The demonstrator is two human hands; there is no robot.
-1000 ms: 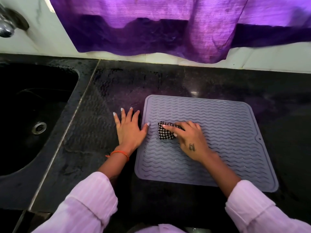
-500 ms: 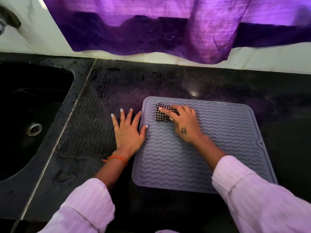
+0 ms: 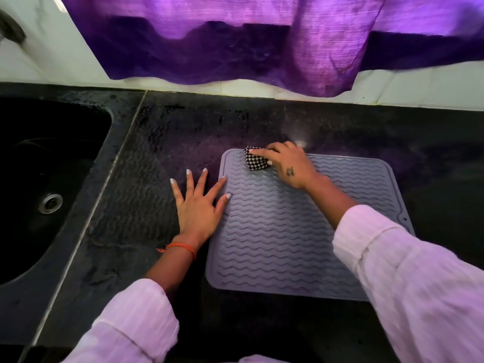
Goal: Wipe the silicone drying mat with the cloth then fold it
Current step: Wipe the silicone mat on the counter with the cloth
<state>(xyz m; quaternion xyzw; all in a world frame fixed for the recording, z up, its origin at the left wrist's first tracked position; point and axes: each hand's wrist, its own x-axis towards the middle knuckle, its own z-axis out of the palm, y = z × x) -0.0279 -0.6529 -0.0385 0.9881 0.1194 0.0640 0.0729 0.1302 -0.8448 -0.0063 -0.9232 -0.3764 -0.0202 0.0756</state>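
A grey silicone drying mat (image 3: 288,239) with wavy ridges lies flat on the black counter. A small black-and-white checked cloth (image 3: 255,161) sits folded at the mat's far left corner. My right hand (image 3: 286,165) presses down on the cloth, its fingers curled over the top of it. My left hand (image 3: 197,205) lies flat with fingers spread on the counter beside the mat's left edge; its thumb and forefinger tips touch that edge.
A dark sink (image 3: 39,184) with a metal drain (image 3: 51,203) fills the left side. A purple curtain (image 3: 262,40) hangs over the white wall behind the counter (image 3: 162,142). A blurred tap (image 3: 10,30) shows at top left.
My right hand has slid the cloth away from me, from the mat's left middle to its far left corner. My left hand has stayed beside the mat.
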